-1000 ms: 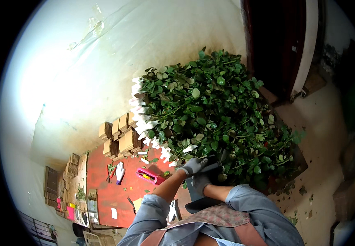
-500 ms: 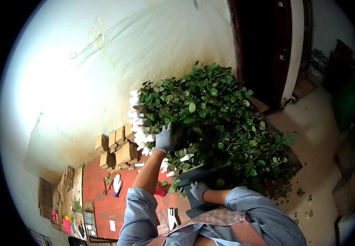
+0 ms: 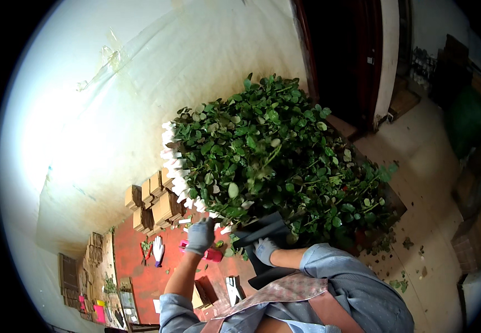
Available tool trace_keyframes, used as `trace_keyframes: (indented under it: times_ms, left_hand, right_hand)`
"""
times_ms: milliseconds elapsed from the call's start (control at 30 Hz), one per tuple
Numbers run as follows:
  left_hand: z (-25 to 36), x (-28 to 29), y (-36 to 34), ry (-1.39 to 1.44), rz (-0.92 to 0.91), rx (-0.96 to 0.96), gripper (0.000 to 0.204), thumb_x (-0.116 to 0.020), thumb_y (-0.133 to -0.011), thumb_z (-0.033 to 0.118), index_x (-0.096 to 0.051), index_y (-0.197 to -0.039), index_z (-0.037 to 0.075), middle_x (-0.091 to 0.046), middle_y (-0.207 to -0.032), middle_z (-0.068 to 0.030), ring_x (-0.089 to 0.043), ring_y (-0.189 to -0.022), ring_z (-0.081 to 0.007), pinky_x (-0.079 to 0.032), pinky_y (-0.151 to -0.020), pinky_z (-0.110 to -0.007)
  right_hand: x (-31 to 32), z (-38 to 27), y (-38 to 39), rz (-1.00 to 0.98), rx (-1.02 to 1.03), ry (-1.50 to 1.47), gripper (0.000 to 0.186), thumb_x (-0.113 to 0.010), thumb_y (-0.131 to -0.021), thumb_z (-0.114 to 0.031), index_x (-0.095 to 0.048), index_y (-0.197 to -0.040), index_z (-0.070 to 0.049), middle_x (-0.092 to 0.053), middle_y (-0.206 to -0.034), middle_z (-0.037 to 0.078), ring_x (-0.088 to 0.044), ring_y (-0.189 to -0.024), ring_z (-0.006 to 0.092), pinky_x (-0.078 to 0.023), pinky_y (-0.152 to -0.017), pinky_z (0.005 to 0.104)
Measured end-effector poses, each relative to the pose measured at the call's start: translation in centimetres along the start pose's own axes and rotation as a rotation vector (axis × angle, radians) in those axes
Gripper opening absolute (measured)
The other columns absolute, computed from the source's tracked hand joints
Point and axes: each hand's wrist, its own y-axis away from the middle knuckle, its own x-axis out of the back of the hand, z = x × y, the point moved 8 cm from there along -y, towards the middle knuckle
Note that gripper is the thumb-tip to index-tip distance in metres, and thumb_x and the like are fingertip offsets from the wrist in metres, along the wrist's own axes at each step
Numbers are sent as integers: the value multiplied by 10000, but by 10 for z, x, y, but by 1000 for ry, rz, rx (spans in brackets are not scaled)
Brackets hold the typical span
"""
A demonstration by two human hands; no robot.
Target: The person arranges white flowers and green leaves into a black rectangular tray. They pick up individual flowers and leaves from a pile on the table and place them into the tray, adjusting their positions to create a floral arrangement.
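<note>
My left hand [image 3: 200, 236], in a grey glove, is over the red table, near the front of a large heap of leafy green stems [image 3: 274, 144]. Its fingers are curled closed, and what they hold is hidden. White-wrapped ends [image 3: 175, 166] line the heap's left side. Beside this hand lies a pink object [image 3: 213, 255], partly covered. My right hand [image 3: 264, 251], also gloved, is closed over a dark flexible sheet [image 3: 265, 227] in front of me, between the heap and my apron.
Brown cardboard stacks [image 3: 165, 206] stand by the wall. On the red table [image 3: 127, 238] lie red-handled pruners [image 3: 146, 252], a white glove [image 3: 158, 250], a stapler [image 3: 233, 289] and a smaller cardboard stack [image 3: 199, 297]. Leaf scraps [image 3: 401, 284] litter the floor at right.
My left hand has drawn back from the leaves toward me, down and left over the table. The dark sheet has shifted, and my right hand stays on it. The view has moved slightly.
</note>
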Motion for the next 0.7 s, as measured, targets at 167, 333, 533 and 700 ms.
trace_keyframes:
  times_ms: [167,333,533,700]
  left_hand:
    - [-26,24,38,17,9,62,133,-590,-949,225,-700,-1011,185,-670,-870,-113,-677,-770,-335,-517,-639,-476]
    - [21,38,-5,99,91,-18,118,-580,-960,223,-675,-997,162,-655,-842,-123,-662,-733,-357,-496,-622,-489]
    - [90,64,-48,388,294,-7,632,-689,-898,223,-450,-1471,101,-562,-1238,-241,-636,-904,-443,-522,-742,-504]
    - [72,53,12,652,96,245,142,-712,-879,201,-711,-915,63,-691,-829,-114,-696,-742,-284,-529,-655,-413]
  right_hand:
    - [9,6,6,-21,22,-60,340,-554,-925,-172,-680,-1226,-75,-612,-1283,164,-600,-1101,341,-505,-773,472]
    - [-1,1,-3,-171,59,1,344,-506,-964,-187,-672,-1246,-83,-629,-1273,167,-600,-1123,350,-506,-790,484]
    - [-15,7,1,0,22,-48,402,-520,-957,-198,-604,-1328,-67,-582,-1355,166,-598,-1146,341,-527,-853,478]
    - [-11,13,-1,-149,-4,-80,362,-487,-977,-201,-626,-1290,-84,-547,-1428,173,-586,-1175,354,-519,-827,490]
